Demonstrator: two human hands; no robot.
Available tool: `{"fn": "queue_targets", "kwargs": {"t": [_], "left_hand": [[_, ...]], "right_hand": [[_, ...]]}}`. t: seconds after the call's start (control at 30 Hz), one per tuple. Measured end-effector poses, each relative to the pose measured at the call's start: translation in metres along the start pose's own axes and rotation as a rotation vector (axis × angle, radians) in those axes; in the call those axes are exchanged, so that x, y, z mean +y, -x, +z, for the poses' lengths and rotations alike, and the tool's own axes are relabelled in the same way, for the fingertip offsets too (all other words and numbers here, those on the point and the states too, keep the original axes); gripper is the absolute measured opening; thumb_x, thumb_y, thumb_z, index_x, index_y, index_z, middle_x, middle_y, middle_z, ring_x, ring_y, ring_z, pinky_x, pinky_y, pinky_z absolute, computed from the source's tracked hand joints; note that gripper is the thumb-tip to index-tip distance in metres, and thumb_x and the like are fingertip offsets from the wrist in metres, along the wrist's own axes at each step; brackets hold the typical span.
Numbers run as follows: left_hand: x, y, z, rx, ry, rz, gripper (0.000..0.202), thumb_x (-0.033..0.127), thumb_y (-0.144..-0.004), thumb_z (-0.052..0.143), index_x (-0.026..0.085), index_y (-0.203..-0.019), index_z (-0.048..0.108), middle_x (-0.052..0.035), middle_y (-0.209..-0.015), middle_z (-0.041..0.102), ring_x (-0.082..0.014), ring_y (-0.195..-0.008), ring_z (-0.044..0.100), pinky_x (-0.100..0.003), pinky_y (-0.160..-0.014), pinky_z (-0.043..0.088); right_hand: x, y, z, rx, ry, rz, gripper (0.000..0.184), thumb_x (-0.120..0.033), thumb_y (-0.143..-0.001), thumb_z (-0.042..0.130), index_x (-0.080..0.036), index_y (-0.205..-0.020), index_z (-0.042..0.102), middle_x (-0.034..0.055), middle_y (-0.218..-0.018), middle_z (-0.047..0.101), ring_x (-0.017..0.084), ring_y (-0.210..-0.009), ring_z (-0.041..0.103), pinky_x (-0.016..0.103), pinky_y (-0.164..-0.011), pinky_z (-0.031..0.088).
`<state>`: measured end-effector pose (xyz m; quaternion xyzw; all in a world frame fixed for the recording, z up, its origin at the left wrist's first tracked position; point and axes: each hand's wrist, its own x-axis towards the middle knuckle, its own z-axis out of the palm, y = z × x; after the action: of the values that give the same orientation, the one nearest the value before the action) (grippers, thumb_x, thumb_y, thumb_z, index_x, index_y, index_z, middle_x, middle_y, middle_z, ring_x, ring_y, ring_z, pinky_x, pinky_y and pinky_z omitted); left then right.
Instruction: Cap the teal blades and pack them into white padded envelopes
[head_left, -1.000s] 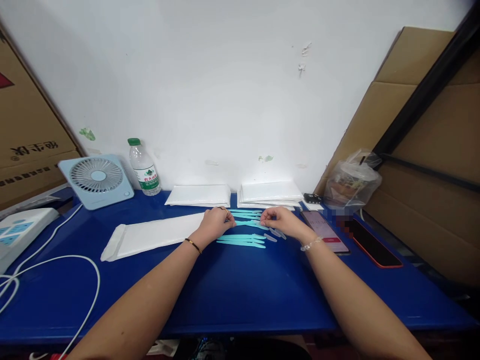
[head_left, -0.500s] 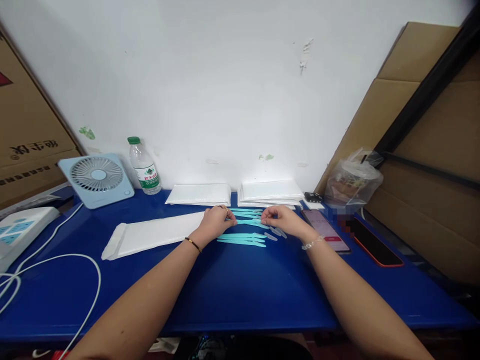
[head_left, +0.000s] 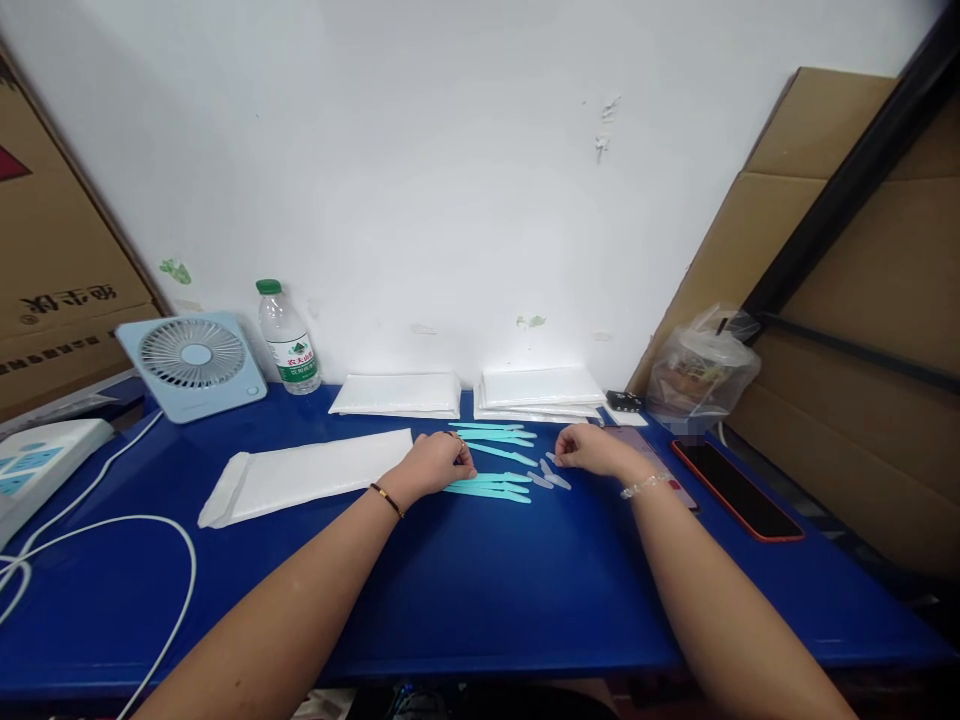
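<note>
Several teal eyebrow razors (head_left: 491,451) lie side by side on the blue table in an upper and a lower group. My left hand (head_left: 439,464) is over the left ends of the lower razors (head_left: 491,490), thumb and finger pinched on the top one's handle. To the right, my right hand (head_left: 589,450) is pinched at a small clear blade cap (head_left: 551,458); its fingertips partly hide the cap. Several more clear caps (head_left: 553,479) lie loose just below, beside the razor tips.
A long white packet (head_left: 300,478) lies left of my left hand. White packet stacks (head_left: 397,392) (head_left: 536,390) stand by the wall. A fan (head_left: 196,362), bottle (head_left: 291,345) and power strip (head_left: 45,465) are at left; phones (head_left: 739,490) and a bagged cup (head_left: 701,365) at right.
My hands have moved apart. The right went right, from the razor tips to the loose caps. The left let go of a middle razor and came down to the lower group.
</note>
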<state>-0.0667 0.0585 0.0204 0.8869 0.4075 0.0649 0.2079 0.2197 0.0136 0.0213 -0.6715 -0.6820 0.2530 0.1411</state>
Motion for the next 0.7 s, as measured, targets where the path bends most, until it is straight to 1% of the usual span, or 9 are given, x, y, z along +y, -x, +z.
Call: {"fn": "queue_targets", "kwargs": {"t": [0.1,0.2,0.3,0.4,0.53,0.63,0.7], "left_hand": [[0.002,0.001,-0.001,-0.001,0.014,-0.006,0.018,0.032,-0.079,0.054,0.023,-0.069,0.067,0.0012,-0.085,0.069,-0.0177,-0.085,0.06,-0.027,-0.07,0.038],[0.001,0.002,-0.002,0.025,0.025,0.017,0.018,0.04,-0.077,0.058,0.024,-0.076,0.066,0.0008,-0.088,0.067,-0.0176,-0.084,0.06,-0.026,-0.067,0.038],[-0.004,0.002,0.002,0.0,0.047,0.027,0.018,0.041,-0.072,0.062,0.024,-0.077,0.066,0.0012,-0.084,0.066,-0.0164,-0.078,0.059,-0.024,-0.064,0.038],[-0.012,-0.001,0.007,-0.012,0.14,-0.014,0.019,0.041,-0.074,0.059,0.022,-0.075,0.064,0.0007,-0.077,0.065,-0.015,-0.069,0.057,-0.023,-0.059,0.037],[-0.024,-0.005,0.011,0.053,0.339,-0.088,0.028,0.046,-0.072,0.058,0.02,-0.08,0.062,-0.0004,-0.073,0.063,-0.0151,-0.066,0.055,-0.023,-0.055,0.037],[-0.028,-0.007,0.01,0.083,0.455,-0.097,0.032,0.049,-0.069,0.06,0.018,-0.079,0.062,-0.0006,-0.07,0.061,-0.0146,-0.065,0.053,-0.023,-0.054,0.038],[-0.028,-0.006,0.008,0.094,0.493,-0.098,0.035,0.05,-0.068,0.061,0.017,-0.078,0.062,-0.0007,-0.069,0.06,-0.0143,-0.064,0.052,-0.023,-0.054,0.038]], "right_hand": [[-0.006,0.002,0.0,0.058,-0.09,-0.029,0.009,-0.026,-0.072,0.063,-0.017,-0.071,0.061,0.0037,-0.067,0.065,0.016,-0.062,0.059,0.026,-0.057,0.043],[-0.009,0.004,-0.001,0.051,-0.246,-0.087,0.015,-0.032,-0.077,0.06,-0.017,-0.078,0.06,0.0028,-0.068,0.063,0.015,-0.062,0.058,0.026,-0.059,0.045],[-0.014,0.007,-0.001,0.014,-0.358,-0.136,0.019,-0.033,-0.075,0.063,-0.016,-0.083,0.062,0.0025,-0.07,0.063,0.014,-0.064,0.059,0.026,-0.063,0.046],[-0.019,0.008,0.001,-0.006,-0.466,-0.153,0.025,-0.037,-0.072,0.068,-0.015,-0.083,0.064,0.0014,-0.067,0.062,0.014,-0.063,0.059,0.026,-0.062,0.047],[-0.023,0.007,0.004,0.047,-0.563,-0.199,0.029,-0.041,-0.068,0.071,-0.015,-0.079,0.066,0.0017,-0.068,0.063,0.013,-0.062,0.058,0.026,-0.061,0.046],[-0.025,0.007,0.005,0.073,-0.583,-0.213,0.03,-0.042,-0.068,0.072,-0.014,-0.078,0.066,0.0021,-0.068,0.063,0.014,-0.061,0.058,0.027,-0.061,0.046],[-0.025,0.006,0.005,0.08,-0.574,-0.212,0.03,-0.042,-0.068,0.072,-0.014,-0.078,0.066,0.0021,-0.066,0.063,0.014,-0.06,0.058,0.027,-0.061,0.046]]}}
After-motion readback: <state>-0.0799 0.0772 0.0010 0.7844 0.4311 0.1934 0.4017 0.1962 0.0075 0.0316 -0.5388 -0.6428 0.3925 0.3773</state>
